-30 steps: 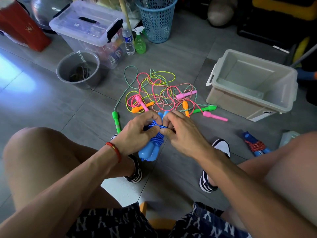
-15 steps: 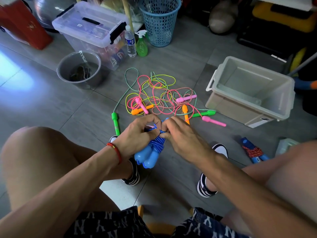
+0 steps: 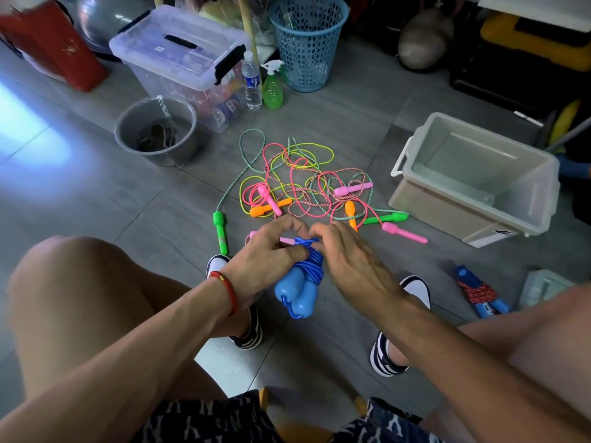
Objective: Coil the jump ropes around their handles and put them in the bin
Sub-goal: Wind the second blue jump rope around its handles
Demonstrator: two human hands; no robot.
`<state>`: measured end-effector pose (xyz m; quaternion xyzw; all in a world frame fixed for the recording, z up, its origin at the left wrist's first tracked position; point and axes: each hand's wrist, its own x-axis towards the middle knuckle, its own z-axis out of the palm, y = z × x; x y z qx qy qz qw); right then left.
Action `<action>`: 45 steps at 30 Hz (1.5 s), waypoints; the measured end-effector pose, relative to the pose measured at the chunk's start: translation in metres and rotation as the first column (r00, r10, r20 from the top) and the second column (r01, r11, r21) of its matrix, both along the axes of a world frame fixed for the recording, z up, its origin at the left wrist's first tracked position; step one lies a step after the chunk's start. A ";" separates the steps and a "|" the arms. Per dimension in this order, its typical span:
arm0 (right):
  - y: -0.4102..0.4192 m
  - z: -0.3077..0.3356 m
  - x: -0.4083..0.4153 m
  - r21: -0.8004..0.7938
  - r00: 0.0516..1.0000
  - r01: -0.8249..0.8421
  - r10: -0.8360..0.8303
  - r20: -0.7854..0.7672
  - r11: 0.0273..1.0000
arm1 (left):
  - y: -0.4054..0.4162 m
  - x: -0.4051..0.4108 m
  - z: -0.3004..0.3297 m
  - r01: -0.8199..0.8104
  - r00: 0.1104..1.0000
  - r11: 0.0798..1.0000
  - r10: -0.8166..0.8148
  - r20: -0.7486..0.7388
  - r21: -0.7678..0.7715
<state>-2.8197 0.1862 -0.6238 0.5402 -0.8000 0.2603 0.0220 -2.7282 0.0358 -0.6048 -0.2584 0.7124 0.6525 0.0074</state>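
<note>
Finishing the wrap on the blue jump rope (image 3: 302, 282)

Both hands hold it at frame centre: the left hand (image 3: 265, 260) curls round the 2 handles and coils, the right hand (image 3: 348, 263) pinches the cord end at the top. Light, hard plastic handles with springy, slick cord likely to unwind; best held across the coils. The bin (image 3: 479, 183) waits at 2 o'clock.

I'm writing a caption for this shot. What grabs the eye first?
Both hands, left and right, grip a blue jump rope coiled round its handles at centre. Behind them lies a neon tangle of ropes on the floor, with an open grey bin to its right.
</note>
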 end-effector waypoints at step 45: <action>-0.011 0.004 0.005 0.027 0.145 0.715 -0.186 0.972 0.699 | 0.005 -0.009 0.002 0.002 0.997 0.920 -0.033 -0.072 -0.393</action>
